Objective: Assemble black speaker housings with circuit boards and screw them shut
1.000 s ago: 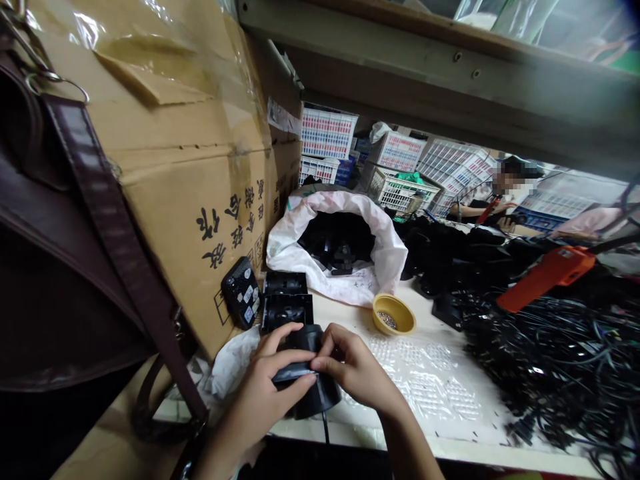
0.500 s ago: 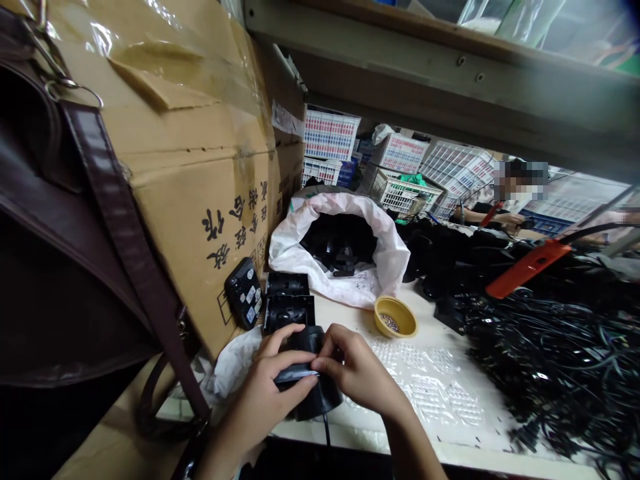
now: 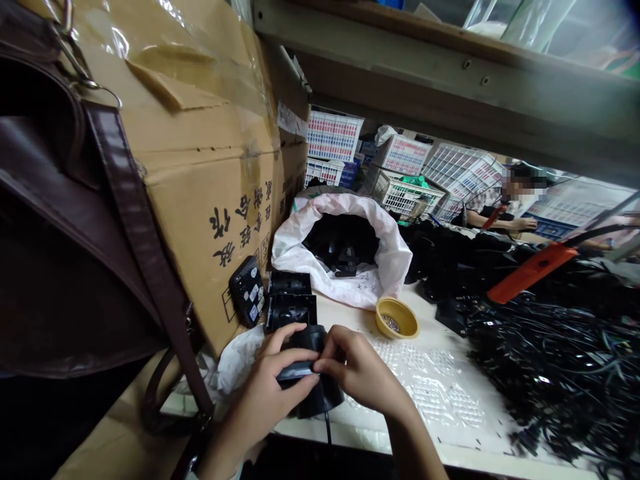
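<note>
A rounded black plastic housing (image 3: 320, 399) with a cable coming out of its near side lies on the table close to me. My left hand (image 3: 280, 373) is closed round a dark elongated strip (image 3: 295, 371) on top of this housing, thumb below and fingers above. The fingers of my right hand (image 3: 347, 363) are pinched at the strip's right end; whether they hold a small part there is hidden. Just beyond my hands sit two open black plastic shells (image 3: 291, 311). A yellow bowl (image 3: 397, 318) holding small metal screws stands to the right.
A white sack (image 3: 345, 287) of black parts stands behind. Cardboard boxes (image 3: 200, 180) and a dark bag (image 3: 115, 167) crowd the left. Black cables (image 3: 540, 373) heap up on the right, with an orange-handled tool (image 3: 533, 272) hanging above. A shelf beam (image 3: 400, 60) crosses overhead. Another person works farther back.
The view has shifted slightly, so the surroundings sit a little farther right. Both hands keep almost the same hold on the housing. The person at the back has moved an arm slightly.
</note>
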{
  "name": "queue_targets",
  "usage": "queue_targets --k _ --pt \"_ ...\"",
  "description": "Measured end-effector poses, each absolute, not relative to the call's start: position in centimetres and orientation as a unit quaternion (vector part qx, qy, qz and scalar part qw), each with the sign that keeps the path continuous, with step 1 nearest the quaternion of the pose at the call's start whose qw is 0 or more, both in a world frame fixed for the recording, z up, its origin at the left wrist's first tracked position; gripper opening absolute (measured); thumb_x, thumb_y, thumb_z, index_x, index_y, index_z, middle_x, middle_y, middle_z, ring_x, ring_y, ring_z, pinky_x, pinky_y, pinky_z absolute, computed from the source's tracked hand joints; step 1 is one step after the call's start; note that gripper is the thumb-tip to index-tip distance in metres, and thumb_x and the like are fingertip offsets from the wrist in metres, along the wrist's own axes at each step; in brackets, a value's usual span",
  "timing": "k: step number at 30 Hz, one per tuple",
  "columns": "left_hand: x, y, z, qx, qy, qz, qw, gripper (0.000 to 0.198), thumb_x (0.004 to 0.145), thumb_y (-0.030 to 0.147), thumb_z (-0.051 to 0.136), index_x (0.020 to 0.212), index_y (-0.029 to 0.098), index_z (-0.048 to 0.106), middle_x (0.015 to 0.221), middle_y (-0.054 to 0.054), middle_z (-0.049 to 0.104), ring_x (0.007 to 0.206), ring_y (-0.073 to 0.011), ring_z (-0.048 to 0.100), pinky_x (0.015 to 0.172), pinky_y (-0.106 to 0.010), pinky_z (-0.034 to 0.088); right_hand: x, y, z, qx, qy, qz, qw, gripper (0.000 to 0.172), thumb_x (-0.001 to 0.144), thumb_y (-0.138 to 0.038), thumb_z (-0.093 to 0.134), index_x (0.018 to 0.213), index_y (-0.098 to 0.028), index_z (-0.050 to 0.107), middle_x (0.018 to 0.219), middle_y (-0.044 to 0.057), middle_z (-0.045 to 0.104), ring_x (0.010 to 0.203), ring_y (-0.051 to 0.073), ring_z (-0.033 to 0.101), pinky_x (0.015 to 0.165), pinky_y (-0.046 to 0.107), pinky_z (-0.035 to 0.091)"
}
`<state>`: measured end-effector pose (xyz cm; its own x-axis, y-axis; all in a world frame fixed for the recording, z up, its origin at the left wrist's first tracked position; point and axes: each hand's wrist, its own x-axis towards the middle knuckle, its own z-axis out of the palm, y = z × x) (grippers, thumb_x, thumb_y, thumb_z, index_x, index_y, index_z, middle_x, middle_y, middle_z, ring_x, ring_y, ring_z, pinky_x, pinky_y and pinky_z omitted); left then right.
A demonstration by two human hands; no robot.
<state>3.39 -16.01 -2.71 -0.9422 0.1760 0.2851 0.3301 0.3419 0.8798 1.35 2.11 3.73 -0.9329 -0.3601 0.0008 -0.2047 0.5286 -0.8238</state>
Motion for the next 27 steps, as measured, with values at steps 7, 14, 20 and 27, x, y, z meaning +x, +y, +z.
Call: queue_targets --k 7,14,20,27 --pt "3.38 -15.84 -2.55 -0.151 -0.817 -0.551 0.081 0.019 0.08 0.027 0.062 0.097 0.027 0.072 0.141 -0.008 0.047 0.133 -0.0301 0.044 0.116 -0.059 0.031 1.27 1.82 3.8 -0.161 0.87 -0.46 0.078 0.019 0.077 -0.009 0.067 0.068 -0.017 0.052 0.071 -0.001 0.058 0.069 0.012 0.052 0.063 0.023 0.036" --pt "3.28 -15.83 -2.65 -0.147 -0.816 -0.552 0.083 0.02 0.08 0.027 0.063 0.097 0.028 0.073 0.141 -0.007 0.047 0.133 -0.0303 0.044 0.117 -0.058 0.031 1.46 1.8 4.05 -0.166 0.884 -0.432 0.07 0.021 0.077 -0.007 0.067 0.068 -0.017 0.051 0.072 -0.001 0.059 0.069 0.013 0.053 0.063 0.023 0.035" --pt "3.23 -15.77 -2.63 -0.149 -0.82 -0.544 0.095 0.02 0.08 0.027 0.062 0.097 0.028 0.072 0.14 -0.008 0.049 0.132 -0.0304 0.046 0.115 -0.058 0.034 1.53 1.36 4.18 -0.162 0.895 -0.412 0.051 0.022 0.074 -0.007 0.069 0.067 -0.017 0.051 0.07 -0.002 0.057 0.067 0.012 0.051 0.062 0.023 0.033" --pt "3.44 -15.68 -2.54 -0.145 -0.825 -0.536 0.102 0.02 0.079 0.026 0.063 0.096 0.028 0.074 0.139 -0.008 0.05 0.131 -0.031 0.047 0.115 -0.058 0.035 1.66 1.45 4.28 -0.176 0.901 -0.394 0.049 0.021 0.075 -0.007 0.067 0.067 -0.017 0.05 0.073 0.0 0.059 0.068 0.013 0.052 0.063 0.024 0.033"
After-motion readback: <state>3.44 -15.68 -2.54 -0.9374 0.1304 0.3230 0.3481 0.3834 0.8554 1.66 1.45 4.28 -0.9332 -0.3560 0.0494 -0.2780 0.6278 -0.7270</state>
